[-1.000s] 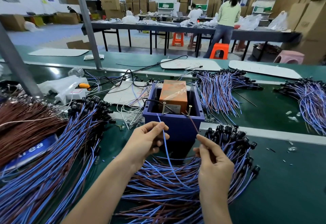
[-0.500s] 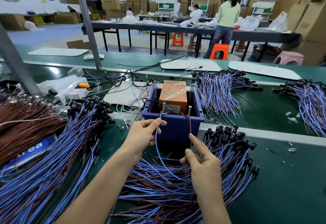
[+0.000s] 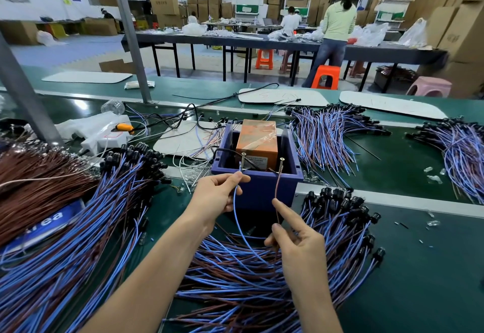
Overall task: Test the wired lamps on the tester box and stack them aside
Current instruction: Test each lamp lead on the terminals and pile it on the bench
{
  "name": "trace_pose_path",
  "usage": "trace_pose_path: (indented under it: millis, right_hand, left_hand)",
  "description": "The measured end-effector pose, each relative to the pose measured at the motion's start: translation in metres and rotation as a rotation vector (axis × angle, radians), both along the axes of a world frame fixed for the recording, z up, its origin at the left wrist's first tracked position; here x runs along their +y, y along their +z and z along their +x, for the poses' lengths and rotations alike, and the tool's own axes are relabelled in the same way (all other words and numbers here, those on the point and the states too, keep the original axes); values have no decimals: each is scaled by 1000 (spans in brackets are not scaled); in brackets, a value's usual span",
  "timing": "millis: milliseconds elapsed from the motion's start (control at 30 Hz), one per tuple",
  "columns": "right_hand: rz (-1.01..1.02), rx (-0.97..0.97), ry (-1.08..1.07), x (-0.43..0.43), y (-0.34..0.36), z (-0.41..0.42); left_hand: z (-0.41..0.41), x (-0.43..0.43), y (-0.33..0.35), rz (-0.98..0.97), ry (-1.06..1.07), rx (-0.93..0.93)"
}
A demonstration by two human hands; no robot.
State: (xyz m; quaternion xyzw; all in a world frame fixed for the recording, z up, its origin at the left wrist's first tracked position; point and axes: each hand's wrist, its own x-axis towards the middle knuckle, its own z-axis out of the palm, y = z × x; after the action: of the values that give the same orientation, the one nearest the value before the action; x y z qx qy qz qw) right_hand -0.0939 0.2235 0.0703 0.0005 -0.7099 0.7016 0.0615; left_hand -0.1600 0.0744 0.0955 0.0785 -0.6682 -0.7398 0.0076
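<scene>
At the tester box (image 3: 262,191), our left hand (image 3: 217,196) pinches the blue wire (image 3: 235,209), right hand (image 3: 296,243) the brown wire (image 3: 278,194); a tip slipping off its post (image 3: 243,161) risks a false fail.

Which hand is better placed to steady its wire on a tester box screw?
Probably the left hand: it pinches the blue wire just below the left screw; the right hand holds the brown wire much lower, far from the right screw.
</scene>
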Motion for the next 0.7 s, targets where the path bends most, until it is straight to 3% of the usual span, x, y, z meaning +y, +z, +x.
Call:
trace_pose_path:
  millis: [700]
  right_hand:
    - [10,87,33,3,1,-1]
  left_hand:
    - [3,2,4,0,-2,-1]
